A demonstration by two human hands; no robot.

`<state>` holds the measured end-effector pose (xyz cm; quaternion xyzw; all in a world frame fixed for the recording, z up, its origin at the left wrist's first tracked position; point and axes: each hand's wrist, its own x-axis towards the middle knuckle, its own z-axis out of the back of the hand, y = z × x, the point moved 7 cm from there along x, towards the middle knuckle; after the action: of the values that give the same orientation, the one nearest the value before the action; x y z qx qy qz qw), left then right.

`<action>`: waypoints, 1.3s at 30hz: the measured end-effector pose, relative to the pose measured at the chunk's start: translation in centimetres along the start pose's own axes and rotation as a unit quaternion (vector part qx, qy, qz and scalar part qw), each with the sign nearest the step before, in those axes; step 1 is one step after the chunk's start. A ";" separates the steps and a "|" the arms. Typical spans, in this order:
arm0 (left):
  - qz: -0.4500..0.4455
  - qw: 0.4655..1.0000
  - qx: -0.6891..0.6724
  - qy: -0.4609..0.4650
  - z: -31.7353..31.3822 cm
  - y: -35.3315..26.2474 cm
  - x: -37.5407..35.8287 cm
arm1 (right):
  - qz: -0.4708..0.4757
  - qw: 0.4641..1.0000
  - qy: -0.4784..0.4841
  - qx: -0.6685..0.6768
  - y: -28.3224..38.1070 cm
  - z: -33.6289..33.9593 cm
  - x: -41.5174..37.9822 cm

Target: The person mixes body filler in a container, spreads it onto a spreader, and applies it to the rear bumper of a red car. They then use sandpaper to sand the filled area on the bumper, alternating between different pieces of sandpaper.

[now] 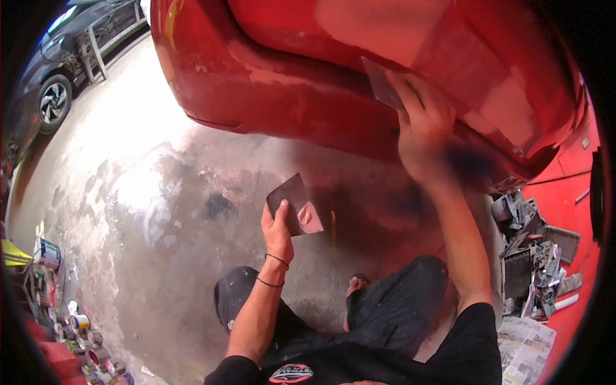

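Note:
My left hand (277, 232) grips a dark, flat putty board (292, 194) by its edge, thumb on top. A patch of pinkish body filler (310, 219) sits on the board's right side. Up at the red car bumper (276, 102), my right hand (425, 125) is closed on a thin dark putty spreader (381, 85), its blade close against the panel. Paler pink filler patches (510, 119) show on the bumper around and to the right of this hand. The right wrist is somewhat blurred.
A dark car (54, 96) and a metal stand (95, 54) are at the upper left. Cans and bottles (80, 321) line the lower left. Scrap parts (526, 256) and newspaper (526, 346) lie at right beside a red wall. Stained concrete floor (173, 256) spreads beneath the bumper.

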<state>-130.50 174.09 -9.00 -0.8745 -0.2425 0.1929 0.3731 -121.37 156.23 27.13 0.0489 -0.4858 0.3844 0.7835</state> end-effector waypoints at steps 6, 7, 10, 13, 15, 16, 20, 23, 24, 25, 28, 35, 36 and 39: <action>0.090 0.972 -0.204 0.076 -7.2 -2.3 -5.1 | -0.196 0.905 0.056 0.373 2.0 3.7 -6.9; 0.093 0.968 -0.217 0.088 -8.7 -3.2 -6.1 | -0.200 0.905 0.056 0.372 3.0 4.0 -8.3; 0.130 0.953 -0.266 0.065 -11.3 -4.1 -8.0 | -0.233 0.835 0.110 0.486 5.6 4.1 -11.7; 0.185 0.934 -0.294 0.083 -12.7 -3.3 -8.6 | -0.166 0.856 0.130 0.472 7.6 5.1 -13.7; 0.223 0.919 -0.308 0.107 -13.7 -2.8 -9.2 | -0.158 0.866 0.121 0.459 8.3 6.3 -14.2; 0.240 0.912 -0.307 0.131 -14.3 -2.6 -9.6 | -0.144 0.873 0.112 0.451 8.3 7.1 -14.5; 0.285 0.896 -0.295 0.172 -16.9 -3.8 -12.1 | -0.144 0.902 0.139 0.382 6.2 9.9 -16.8; 0.289 0.897 -0.284 0.176 -16.9 -3.5 -12.3 | -0.183 0.919 0.205 0.282 3.3 11.9 -19.8; 0.285 0.899 -0.281 0.180 -17.2 -3.5 -12.2 | -0.199 0.921 0.236 0.237 2.6 12.3 -20.8; 0.289 0.893 -0.281 0.199 -17.6 -3.1 -12.5 | -0.251 0.904 0.213 0.274 2.1 13.1 -21.4; 0.271 0.910 -0.234 0.208 -18.2 -1.3 -13.5 | -0.445 0.842 0.144 0.268 -0.5 14.8 -23.2; 0.209 0.942 -0.146 0.216 -20.9 -0.4 -12.5 | -0.452 0.855 0.186 0.171 -3.7 13.1 -25.7; 0.214 0.947 -0.131 0.203 -20.7 -0.1 -12.1 | -0.467 0.825 0.228 0.222 -3.0 12.1 -27.4; 0.094 0.949 -0.023 0.300 -24.2 -1.4 -10.9 | -0.482 0.764 0.293 0.312 -2.2 9.6 -28.8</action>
<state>-127.17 155.20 9.37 -0.9194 -0.0401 -0.0503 0.3881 -133.53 134.37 9.77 0.4036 0.0019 0.0817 0.9113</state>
